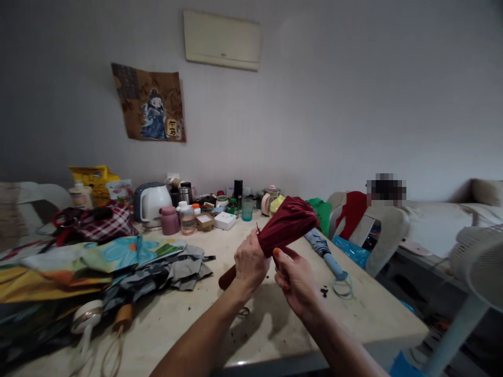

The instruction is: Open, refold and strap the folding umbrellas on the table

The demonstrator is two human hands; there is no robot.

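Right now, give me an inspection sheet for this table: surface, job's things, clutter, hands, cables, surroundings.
Surface: pale tabletop, with dark specks near the front.
Job's things: dark red folded umbrella, held above the table with its wooden handle toward the person.
Clutter: pile of folded umbrellas at left; light-blue umbrella at right; white kettle and pink cup at the back.
Hands: left hand wrapped round the umbrella near the handle; right hand pinching the canopy edge.
Cables: nothing seen.
Surroundings: white fan at right; wall poster; air conditioner.

Dim, soft shadows, edges warped.
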